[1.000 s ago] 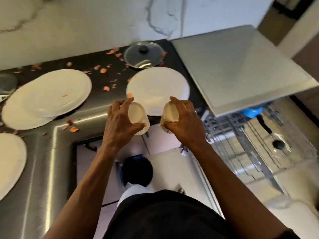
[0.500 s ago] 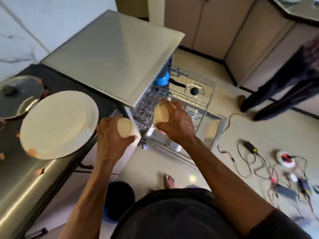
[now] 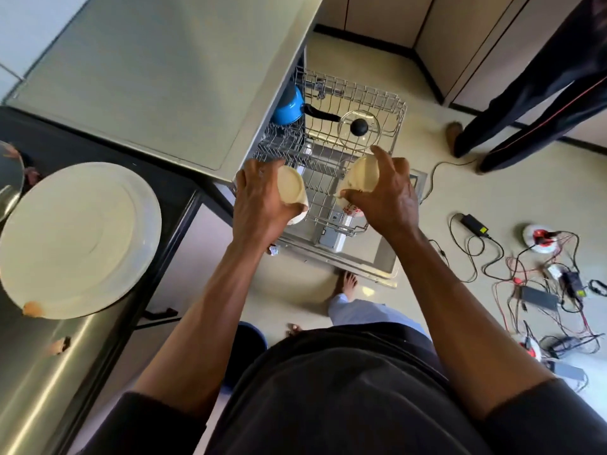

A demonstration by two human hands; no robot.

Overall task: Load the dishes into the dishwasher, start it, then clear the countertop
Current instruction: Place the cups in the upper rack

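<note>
Both cups now carried over the pulled-out dishwasher rack [image 3: 331, 178], my left hand [image 3: 259, 205] gripping one cream cup [image 3: 290, 188], right hand [image 3: 384, 195] gripping the other cup [image 3: 359, 178], white plate [image 3: 75, 238] behind on the steel table [image 3: 39, 372], cables [image 3: 542, 284] across the kitchen floor [image 3: 460, 198].

Setting: a home kitchen. Evidence: a dark countertop [image 3: 98, 149] at 9 o'clock carries a white plate [image 3: 78, 238] and food scraps [image 3: 33, 308]. A dishwasher [image 3: 157, 70] stands open at 12 o'clock, its wire rack [image 3: 328, 178] pulled out over the tiled floor [image 3: 460, 192]. The rack holds a blue pot [image 3: 289, 106] and a glass lid [image 3: 359, 128]. Beige cabinets [image 3: 377, 14] line the wall at 1 o'clock. Cables and chargers [image 3: 538, 290] lie on the floor at 3 o'clock.
</note>
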